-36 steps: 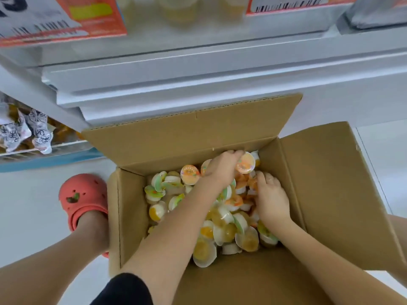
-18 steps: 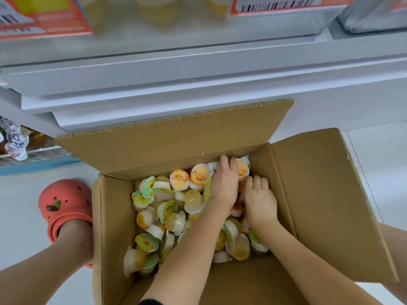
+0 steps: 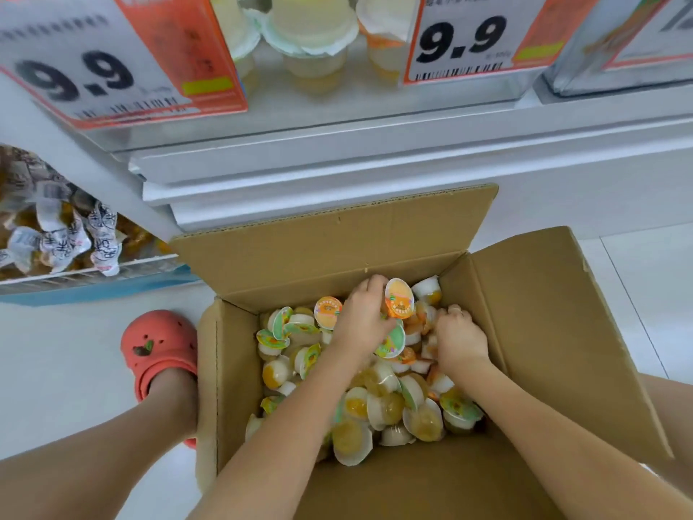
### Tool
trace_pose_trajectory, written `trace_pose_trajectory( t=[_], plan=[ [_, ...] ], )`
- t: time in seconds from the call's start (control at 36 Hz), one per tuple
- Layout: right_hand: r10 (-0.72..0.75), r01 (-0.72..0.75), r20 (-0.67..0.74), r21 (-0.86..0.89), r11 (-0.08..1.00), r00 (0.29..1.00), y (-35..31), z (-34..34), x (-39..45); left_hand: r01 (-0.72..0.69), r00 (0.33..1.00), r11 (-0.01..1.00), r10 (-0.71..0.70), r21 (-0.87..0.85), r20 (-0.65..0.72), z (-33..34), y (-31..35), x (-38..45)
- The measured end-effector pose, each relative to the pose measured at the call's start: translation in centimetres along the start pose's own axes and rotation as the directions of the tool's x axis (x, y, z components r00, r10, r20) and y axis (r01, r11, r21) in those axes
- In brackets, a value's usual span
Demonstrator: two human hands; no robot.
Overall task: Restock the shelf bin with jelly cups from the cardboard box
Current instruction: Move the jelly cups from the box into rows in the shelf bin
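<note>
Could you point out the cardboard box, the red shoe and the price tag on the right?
cardboard box [image 3: 337, 249], head view, rear flap.
red shoe [image 3: 159, 343], head view, toe top.
price tag [image 3: 461, 39], head view, white face.
</note>
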State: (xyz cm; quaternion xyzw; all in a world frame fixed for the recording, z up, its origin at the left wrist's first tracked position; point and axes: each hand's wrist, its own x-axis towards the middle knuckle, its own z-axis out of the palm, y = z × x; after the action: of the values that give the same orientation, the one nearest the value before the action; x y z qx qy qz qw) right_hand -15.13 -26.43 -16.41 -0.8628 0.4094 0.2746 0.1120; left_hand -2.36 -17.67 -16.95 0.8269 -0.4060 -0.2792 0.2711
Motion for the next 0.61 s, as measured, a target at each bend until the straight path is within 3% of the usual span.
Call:
trace_pose_trajectory(
  t=[0.06, 0.11, 0.17, 0.19, 0.25, 0.39, 0.53, 0.61],
  plan=[
    [0.082, -0.083, 0.011, 0.22, 0.972, 0.997, 0.1, -0.5, -0.2, -0.007, 1.0, 1.0, 0.007, -0.024, -0.013, -0.8, -0.1, -1.0],
    [0.122, -0.143, 0.074, 0.538, 0.831, 0.99, 0.1, -1.6, -0.8, -0.011, 1.0, 0.999, 0.01, -0.032, -0.023, -1.8, 0.2, -1.9],
    [0.054, -0.237, 0.245, 0.82, 0.521, 0.968, 0.1, -3.0, -1.6, -0.002, 1.0, 0.999, 0.002, -0.045, -0.003, -3.0, 0.8, -2.7],
    [-0.01, -0.296, 0.321, 0.884, 0.363, 0.947, 0.2, -3.8, -2.2, 0.001, 1.0, 0.998, 0.0, -0.062, 0.007, -3.8, 1.2, -3.1],
    [-0.137, -0.35, 0.374, 0.921, 0.173, 0.917, 0.4, -5.7, -3.2, -0.02, 1.0, 0.995, 0.019, -0.099, -0.011, -5.8, 2.2, -3.8],
    [-0.397, -0.347, 0.311, 0.938, -0.018, 0.863, 0.3, -12.5, -6.2, -0.095, 0.991, 0.989, 0.083, -0.116, -0.103, -12.6, 5.1, -5.6],
    [-0.463, -0.201, 0.183, 0.98, 0.01, 0.867, -0.3, -19.3, -9.8, -0.158, 0.984, 0.979, 0.146, -0.129, -0.098, -18.7, 9.2, -7.5],
    [-0.527, -0.082, 0.047, 0.996, -0.042, 0.849, -0.7, -23.1, -12.3, -0.19, 0.981, 0.956, 0.174, -0.225, -0.091, -21.1, 11.7, -8.4]
  ],
)
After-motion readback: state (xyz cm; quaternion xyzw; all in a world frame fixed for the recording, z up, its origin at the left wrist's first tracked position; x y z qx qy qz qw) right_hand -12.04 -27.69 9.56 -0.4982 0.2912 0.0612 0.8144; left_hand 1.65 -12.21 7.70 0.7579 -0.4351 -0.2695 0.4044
